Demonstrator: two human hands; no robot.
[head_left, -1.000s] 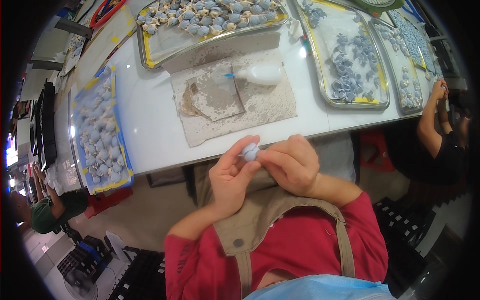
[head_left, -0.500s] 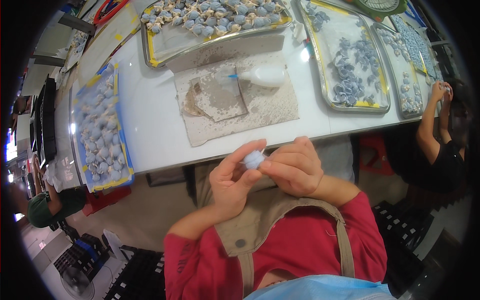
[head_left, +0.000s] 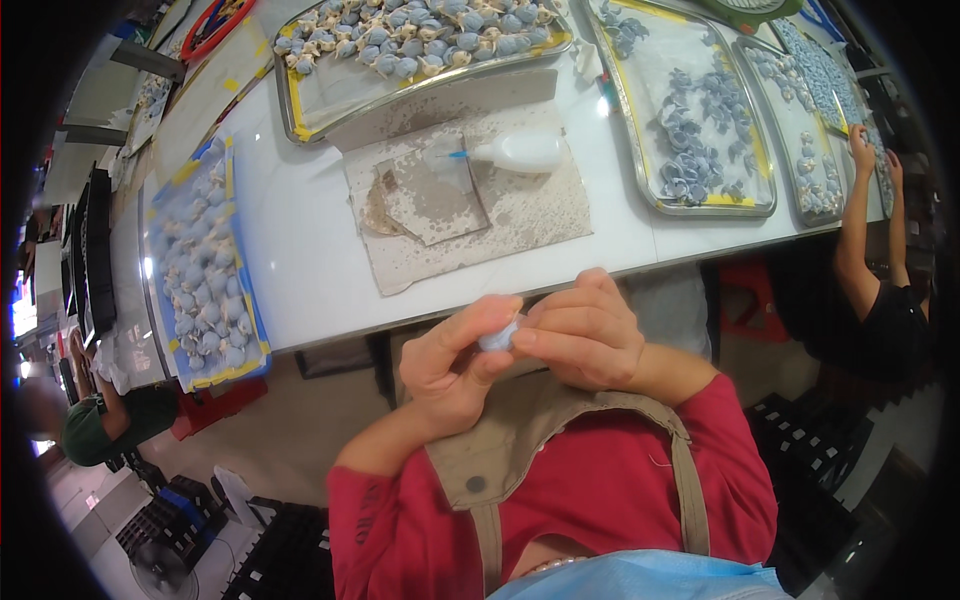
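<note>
Left hand (head_left: 440,362) and right hand (head_left: 590,335) have fingers clamped on the piece (head_left: 497,338); probably light, fragile: pinch its sides.

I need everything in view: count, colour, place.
Small piece: one, light blue, between both hands
Bottle: one, white, lying on cardboard
Cardboard: uncounted, grey, table centre
Upper tray: one, silver, top centre
Round pieces: many, blue and cream, upper and blue trays
Blue tray: one, blue, table's left
Right tray: one, silver, right of cardboard
Curled pieces: many, blue, right tray
Narrow tray: one, silver, farther right
Table: one, white, under the trays
Black containers: several, black, lower left and right
Other people: two, green and black clothing, left and right
Left hand: one, bare, holding piece
Right hand: one, bare, holding piece
</note>
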